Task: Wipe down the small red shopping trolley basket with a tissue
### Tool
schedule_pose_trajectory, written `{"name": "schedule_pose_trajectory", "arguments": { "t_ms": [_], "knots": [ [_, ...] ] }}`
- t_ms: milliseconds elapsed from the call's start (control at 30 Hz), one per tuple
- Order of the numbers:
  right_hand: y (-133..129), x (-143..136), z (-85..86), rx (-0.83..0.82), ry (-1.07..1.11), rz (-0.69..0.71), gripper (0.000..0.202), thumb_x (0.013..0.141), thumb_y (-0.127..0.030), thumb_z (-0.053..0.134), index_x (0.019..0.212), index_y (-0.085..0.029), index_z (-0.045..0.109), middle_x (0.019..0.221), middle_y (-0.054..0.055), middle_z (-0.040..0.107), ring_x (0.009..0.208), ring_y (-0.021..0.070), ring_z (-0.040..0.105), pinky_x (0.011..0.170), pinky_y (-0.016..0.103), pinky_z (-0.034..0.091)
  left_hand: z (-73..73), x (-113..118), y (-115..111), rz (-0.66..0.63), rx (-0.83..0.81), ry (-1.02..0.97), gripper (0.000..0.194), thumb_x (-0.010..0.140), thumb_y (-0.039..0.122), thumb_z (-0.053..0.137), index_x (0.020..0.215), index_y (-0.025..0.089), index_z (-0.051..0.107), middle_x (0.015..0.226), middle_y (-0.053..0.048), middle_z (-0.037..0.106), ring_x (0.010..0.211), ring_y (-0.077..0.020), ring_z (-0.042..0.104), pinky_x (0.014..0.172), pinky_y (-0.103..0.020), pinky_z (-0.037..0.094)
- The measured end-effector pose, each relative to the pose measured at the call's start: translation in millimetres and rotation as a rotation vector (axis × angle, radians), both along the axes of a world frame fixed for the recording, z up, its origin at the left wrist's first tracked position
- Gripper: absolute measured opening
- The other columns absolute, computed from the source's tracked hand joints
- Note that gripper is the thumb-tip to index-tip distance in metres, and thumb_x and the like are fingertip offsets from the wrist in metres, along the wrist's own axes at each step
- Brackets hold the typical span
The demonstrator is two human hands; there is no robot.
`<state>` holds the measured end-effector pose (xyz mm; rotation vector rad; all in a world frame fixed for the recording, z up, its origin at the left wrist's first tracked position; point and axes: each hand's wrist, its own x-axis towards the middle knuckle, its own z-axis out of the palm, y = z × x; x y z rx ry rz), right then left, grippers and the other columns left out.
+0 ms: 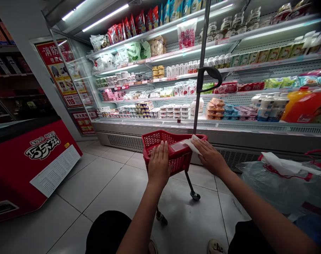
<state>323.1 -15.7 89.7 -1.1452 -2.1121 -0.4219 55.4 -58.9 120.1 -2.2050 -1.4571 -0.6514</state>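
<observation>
A small red shopping cart (180, 168) with a perforated basket stands on wheels in front of me. My left hand (159, 160) lies with its fingers stretched out over the near left rim of the basket. At the right part of the rim, my right hand (208, 155) presses a white cloth or tissue (192, 145) against the red plastic. Beside the cloth, a pale label panel (177, 146) shows on the rim. The far rim is visible, while part of the near left side is hidden behind my left hand.
A refrigerated display case (160, 132) with stocked shelves runs behind the cart. A red chest freezer (30, 169) stands at the left. Large wrapped clear bottles (277, 185) sit close to my right arm. A dark pole with a handle (200, 79) rises behind the basket.
</observation>
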Motion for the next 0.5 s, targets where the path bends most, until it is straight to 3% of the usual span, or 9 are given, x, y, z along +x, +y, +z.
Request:
{"name": "schedule_pose_trajectory", "arguments": {
  "t_ms": [100, 267, 333, 400, 500],
  "knots": [
    [2.4, -8.3, -0.1, -0.044, 0.085, 0.021, 0.062, 0.103, -0.021, 0.033, 0.164, -0.022, 0.032, 0.165, 0.006, 0.041, 0.156, 0.0235, 0.031, 0.128, 0.052, 0.031, -1.4, 1.3, 2.4, -0.024, 0.013, 0.02, 0.082, 0.091, 0.026, 0.064, 0.164, 0.012, 0.028, 0.168, -0.014, 0.034, 0.155, -0.0279, 0.034, 0.131, -0.048, 0.023],
    [-14.1, -73.0, 15.5, -0.085, 0.022, 0.137, 0.063, 0.099, -0.02, 0.04, 0.163, -0.019, 0.035, 0.168, 0.007, 0.034, 0.157, 0.0229, 0.028, 0.13, 0.05, 0.026, -3.1, 5.0, 4.5, -0.046, 0.055, 0.031, 0.074, 0.095, 0.027, 0.055, 0.162, 0.009, 0.031, 0.168, -0.014, 0.035, 0.155, -0.027, 0.035, 0.131, -0.048, 0.023],
    [-18.8, -86.4, 22.8, -0.099, -0.017, 0.198, 0.065, 0.098, -0.02, 0.042, 0.163, -0.018, 0.034, 0.169, 0.007, 0.033, 0.157, 0.0219, 0.029, 0.13, 0.047, 0.027, -3.7, 3.5, 4.8, -0.041, 0.072, 0.029, 0.071, 0.097, 0.029, 0.052, 0.161, 0.007, 0.032, 0.167, -0.015, 0.035, 0.155, -0.0263, 0.034, 0.131, -0.047, 0.023],
    [-17.1, -82.5, 27.5, -0.107, -0.028, 0.234, 0.064, 0.099, -0.02, 0.041, 0.163, -0.02, 0.034, 0.168, 0.007, 0.036, 0.156, 0.0211, 0.031, 0.129, 0.047, 0.028, -4.3, 0.3, 5.0, -0.039, 0.08, 0.033, 0.069, 0.098, 0.028, 0.051, 0.161, 0.006, 0.033, 0.167, -0.014, 0.037, 0.156, -0.0253, 0.033, 0.131, -0.045, 0.022],
    [-3.8, -52.6, 28.7, -0.121, 0.009, 0.207, 0.059, 0.102, -0.022, 0.037, 0.161, -0.025, 0.039, 0.164, 0.004, 0.043, 0.153, 0.0209, 0.037, 0.128, 0.05, 0.03, -5.3, -4.5, 5.2, -0.055, 0.085, 0.044, 0.069, 0.098, 0.028, 0.052, 0.161, 0.007, 0.033, 0.167, -0.013, 0.038, 0.156, -0.0246, 0.032, 0.131, -0.045, 0.022]
  ]
}}
